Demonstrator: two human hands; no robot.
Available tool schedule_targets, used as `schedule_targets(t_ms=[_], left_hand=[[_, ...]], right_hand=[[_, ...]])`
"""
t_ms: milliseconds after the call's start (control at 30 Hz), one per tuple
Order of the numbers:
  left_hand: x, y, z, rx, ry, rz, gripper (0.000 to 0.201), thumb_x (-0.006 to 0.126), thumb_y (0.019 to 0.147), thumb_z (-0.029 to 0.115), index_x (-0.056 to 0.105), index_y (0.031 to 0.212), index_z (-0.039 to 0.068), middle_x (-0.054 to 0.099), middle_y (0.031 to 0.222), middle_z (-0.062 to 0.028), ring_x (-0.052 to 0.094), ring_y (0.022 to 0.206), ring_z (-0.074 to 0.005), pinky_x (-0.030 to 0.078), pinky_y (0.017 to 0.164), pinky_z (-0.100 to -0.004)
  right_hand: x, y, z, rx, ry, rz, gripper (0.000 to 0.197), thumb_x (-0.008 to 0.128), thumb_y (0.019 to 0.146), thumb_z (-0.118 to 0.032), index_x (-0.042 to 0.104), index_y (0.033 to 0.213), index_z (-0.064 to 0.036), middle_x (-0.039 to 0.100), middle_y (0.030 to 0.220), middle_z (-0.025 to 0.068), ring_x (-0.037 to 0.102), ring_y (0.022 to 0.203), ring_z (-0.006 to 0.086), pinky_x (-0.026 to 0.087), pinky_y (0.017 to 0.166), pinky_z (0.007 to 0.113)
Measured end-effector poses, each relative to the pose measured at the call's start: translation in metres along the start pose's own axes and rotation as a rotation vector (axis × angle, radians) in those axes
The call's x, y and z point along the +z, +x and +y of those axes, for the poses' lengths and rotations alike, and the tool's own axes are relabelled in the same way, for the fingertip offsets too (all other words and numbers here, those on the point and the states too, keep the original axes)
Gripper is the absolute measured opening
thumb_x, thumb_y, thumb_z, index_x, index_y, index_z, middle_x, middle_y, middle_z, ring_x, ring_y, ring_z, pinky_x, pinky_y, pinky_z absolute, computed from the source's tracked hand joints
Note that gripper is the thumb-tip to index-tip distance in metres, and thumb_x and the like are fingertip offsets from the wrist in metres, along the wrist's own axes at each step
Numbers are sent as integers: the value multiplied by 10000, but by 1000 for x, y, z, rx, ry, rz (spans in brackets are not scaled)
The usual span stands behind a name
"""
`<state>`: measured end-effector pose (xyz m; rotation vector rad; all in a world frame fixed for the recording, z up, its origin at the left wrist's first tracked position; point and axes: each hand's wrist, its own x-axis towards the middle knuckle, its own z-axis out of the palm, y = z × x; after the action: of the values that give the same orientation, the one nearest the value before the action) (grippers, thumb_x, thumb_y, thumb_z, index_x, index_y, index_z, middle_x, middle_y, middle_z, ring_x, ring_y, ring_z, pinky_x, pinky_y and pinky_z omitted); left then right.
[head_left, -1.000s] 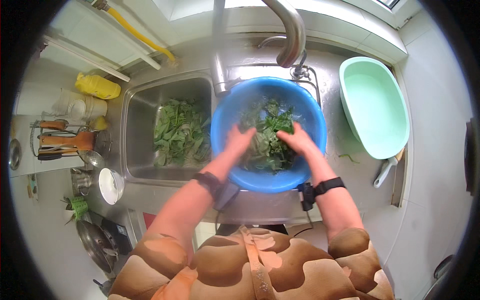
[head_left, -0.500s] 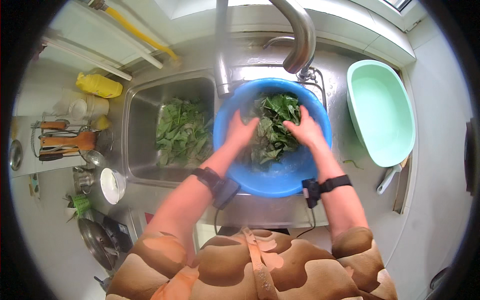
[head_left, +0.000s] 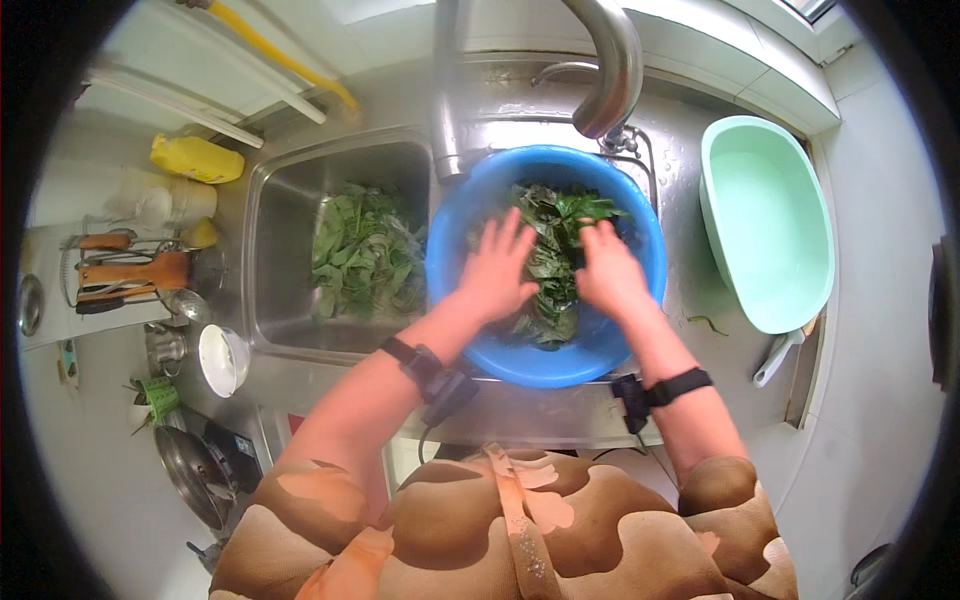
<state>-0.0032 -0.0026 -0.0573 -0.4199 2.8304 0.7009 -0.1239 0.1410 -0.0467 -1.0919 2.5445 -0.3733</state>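
While the left hand (head_left: 497, 265) lies along the left side of the dark leafy greens (head_left: 552, 268), its fingers are spread apart and point away from the body. The right hand (head_left: 612, 270) is at their right side, fingers bent and close together; whether it clamps any leaves, I cannot tell. These greens sit inside the round blue basin (head_left: 552, 372), heaped in a loose strip whose long axis runs from the far side toward the person, with leaf tips at the far end pointing right. To the left, the metal sink (head_left: 285, 225) holds paler greens (head_left: 365, 250), stems and leaves pointing various ways.
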Motion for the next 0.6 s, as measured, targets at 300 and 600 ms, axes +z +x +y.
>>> schedule_targets(t_ms=[300, 600], left_hand=[[-2, 11, -4, 17, 18, -91, 534, 627, 730, 221, 447, 1209, 69, 367, 1308, -123, 335, 1223, -281, 346, 950, -468], [-1, 76, -24, 61, 100, -66, 565, 606, 751, 387, 456, 1192, 68, 462, 1156, -132, 443, 1076, -308, 401, 892, -407]], right_hand=[[-10, 10, 8, -138, 35, -288, 331, 554, 663, -90, 561, 991, -39, 556, 1063, 142, 547, 957, 294, 445, 826, 382], [20, 96, 23, -259, -78, -194, 557, 629, 703, -376, 488, 1205, -179, 490, 1159, 148, 520, 1017, 319, 424, 875, 398]])
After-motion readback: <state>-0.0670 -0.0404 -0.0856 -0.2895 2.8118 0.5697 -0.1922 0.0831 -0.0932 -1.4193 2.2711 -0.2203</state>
